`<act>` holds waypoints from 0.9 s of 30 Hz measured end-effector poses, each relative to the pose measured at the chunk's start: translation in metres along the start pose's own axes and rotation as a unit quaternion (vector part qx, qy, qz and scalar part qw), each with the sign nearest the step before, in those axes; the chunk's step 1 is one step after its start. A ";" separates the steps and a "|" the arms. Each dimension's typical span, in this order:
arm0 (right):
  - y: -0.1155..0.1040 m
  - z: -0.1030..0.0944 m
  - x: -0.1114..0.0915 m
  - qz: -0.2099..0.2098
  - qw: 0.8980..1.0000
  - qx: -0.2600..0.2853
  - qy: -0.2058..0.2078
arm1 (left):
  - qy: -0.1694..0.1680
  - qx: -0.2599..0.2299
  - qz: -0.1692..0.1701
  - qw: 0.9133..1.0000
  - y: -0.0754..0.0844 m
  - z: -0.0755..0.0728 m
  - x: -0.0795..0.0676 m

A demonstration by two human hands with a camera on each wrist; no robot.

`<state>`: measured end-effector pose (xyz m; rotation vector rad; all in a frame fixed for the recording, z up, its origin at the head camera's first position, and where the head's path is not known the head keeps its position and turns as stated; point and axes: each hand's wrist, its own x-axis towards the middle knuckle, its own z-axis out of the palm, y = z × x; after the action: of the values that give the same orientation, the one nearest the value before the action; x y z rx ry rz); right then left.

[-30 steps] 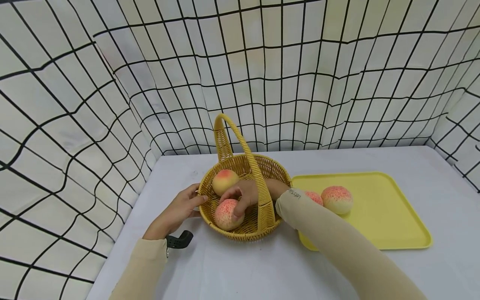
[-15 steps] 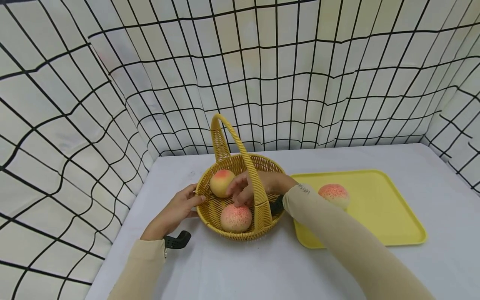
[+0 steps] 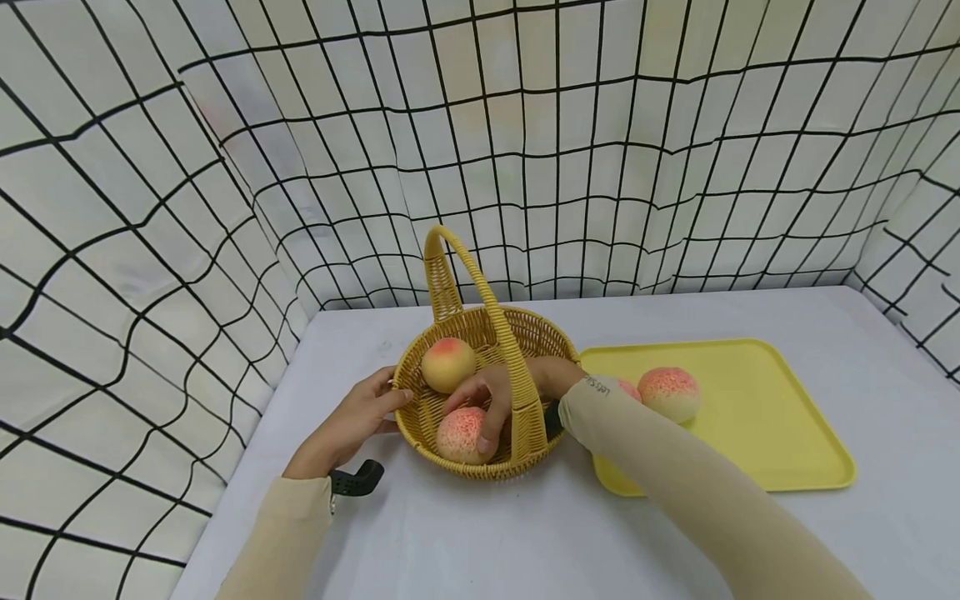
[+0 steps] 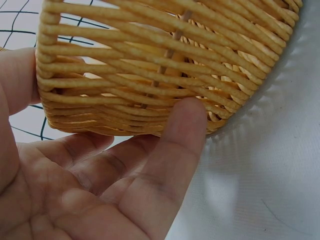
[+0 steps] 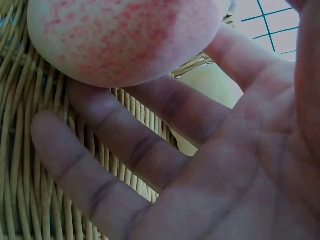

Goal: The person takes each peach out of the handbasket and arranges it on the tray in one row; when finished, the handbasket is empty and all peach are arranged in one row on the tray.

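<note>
My left hand (image 3: 365, 417) grips the left rim of a yellow wicker basket (image 3: 551, 333) with a tall handle. In the left wrist view the thumb lies at the rim and the fingers (image 4: 182, 130) touch the outer weave. Inside the basket, my right hand (image 3: 498, 396) reaches under the handle and holds a speckled pink-and-cream peach (image 3: 459, 435) between thumb and fingers. The right wrist view shows this peach (image 5: 115, 40) beside the fingers, over the woven basket; the thumb's tip is out of that view. A yellow-orange peach (image 3: 448, 365) lies farther back in the basket.
A yellow tray (image 3: 772, 433) lies right of the basket on the white-covered table (image 3: 480, 542). On it are a pink-topped peach (image 3: 670, 393) and another peach (image 3: 628, 388), mostly hidden by the right sleeve. White walls with a black grid net (image 3: 562, 167) stand behind and beside the table.
My right hand rose off the front peach half a second ago and is now lowered back around it. That peach shifted right, then slightly left. My left hand has kept its place on the rim.
</note>
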<state>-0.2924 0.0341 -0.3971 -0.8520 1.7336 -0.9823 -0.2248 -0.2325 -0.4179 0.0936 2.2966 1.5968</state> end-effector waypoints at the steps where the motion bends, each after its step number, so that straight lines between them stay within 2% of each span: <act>1: 0.000 0.000 0.000 0.004 1.000 0.000 0.002 | 0.000 0.000 0.001 1.000 0.000 0.000 0.000; 13: 0.003 -0.001 -0.006 -0.003 1.000 0.021 0.005 | -0.001 0.000 0.003 1.000 0.001 0.001 0.001; 22: 0.000 -0.003 -0.015 -0.033 0.998 -0.039 0.040 | -0.001 -0.002 0.000 1.000 0.001 0.002 0.001; 27: 0.003 -0.008 -0.021 -0.050 0.998 -0.018 0.047 | 0.003 -0.001 0.002 1.000 0.001 0.001 0.000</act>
<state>-0.2932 0.0556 -0.3899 -0.9368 1.8073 -1.0736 -0.2246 -0.2313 -0.4176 0.0935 2.3004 1.6031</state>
